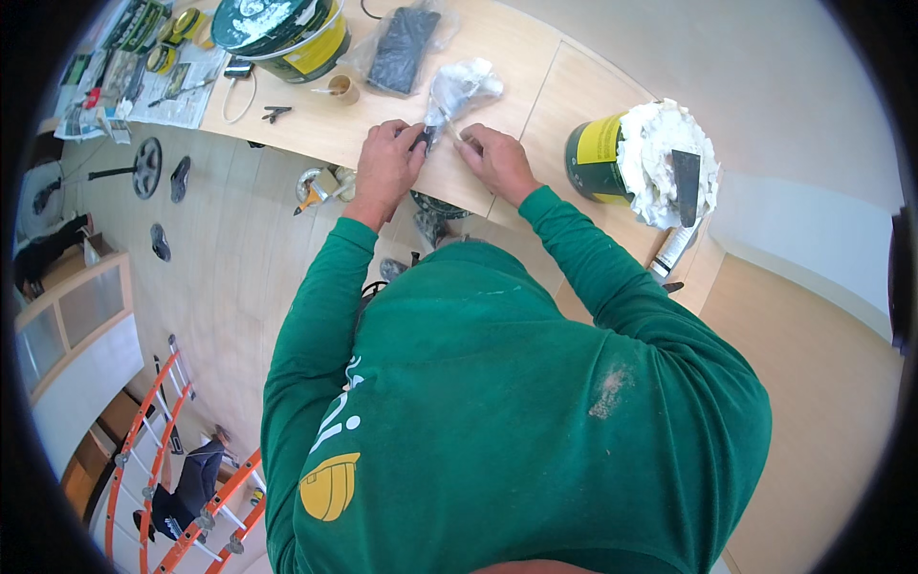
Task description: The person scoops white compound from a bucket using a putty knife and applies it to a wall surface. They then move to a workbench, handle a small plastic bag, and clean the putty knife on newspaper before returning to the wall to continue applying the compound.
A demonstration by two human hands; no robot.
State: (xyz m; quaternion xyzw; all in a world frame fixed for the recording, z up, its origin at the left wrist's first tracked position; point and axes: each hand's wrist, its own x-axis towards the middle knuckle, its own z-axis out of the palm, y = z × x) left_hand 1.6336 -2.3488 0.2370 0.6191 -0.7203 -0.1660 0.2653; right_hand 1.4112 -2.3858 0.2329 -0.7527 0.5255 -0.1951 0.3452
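At the table's near edge my left hand (391, 161) is closed around a small dark object (424, 139), too covered by the fingers to name. My right hand (496, 159) pinches a thin pale strip or stick (452, 129) between thumb and fingers. Just beyond both hands lies a clear plastic bag (462, 90) with white material in it, its narrow end reaching down between them. Behind it, a dark block-shaped item (403, 50) rests in clear plastic. To the right, an open green and yellow bucket (599, 154) is caked with white compound, and a putty knife's dark blade (686, 188) lies across it.
A second bucket (308, 54), a small cup (344, 90), a black clamp (276, 113) and newspaper (176, 90) with small jars are on the table (315, 133). A white cartridge tube (673, 251) lies at right. Orange ladders (161, 409) and another person (188, 488) are at lower left.
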